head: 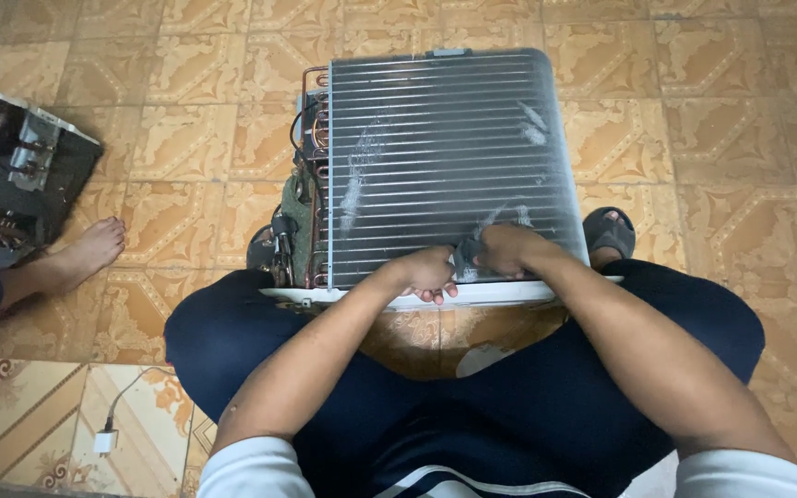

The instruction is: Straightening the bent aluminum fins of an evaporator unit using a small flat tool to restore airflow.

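An air-conditioner unit (445, 166) stands on the tiled floor in front of my knees, its finned coil face toward me with bent, scuffed patches. Copper pipes (314, 175) and wiring run down its left side. My left hand (424, 274) grips the unit's white lower edge (343, 295). My right hand (507, 249) rests beside it on the bottom of the fins, pinching a small dark piece (466, 256) that both hands touch. What that piece is I cannot tell.
Another person's bare foot (85, 254) rests on the floor at left, next to a second dark opened appliance (11, 166). A white charger plug with cable (106, 440) lies at lower left. My sandalled foot (609, 231) shows right of the unit.
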